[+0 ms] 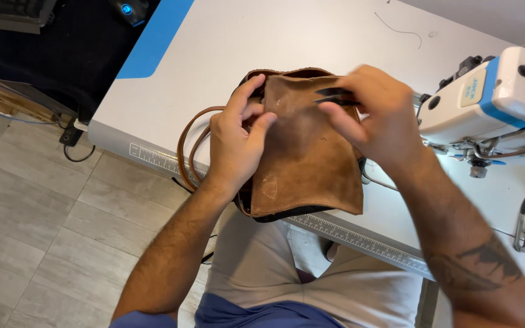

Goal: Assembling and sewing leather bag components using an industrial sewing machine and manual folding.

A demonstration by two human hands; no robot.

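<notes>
From the head camera we see a brown suede bag point(305, 164) lying at the near edge of the white table point(226, 54), its long axis running away from us, mouth at the far end; what's inside is hidden. Our left hand point(238, 143) pinches the bag's rim; our right hand point(375, 112) grips dark thread snips point(334, 95), tips pointing left. A sewing machine point(493, 97) stands just right
</notes>
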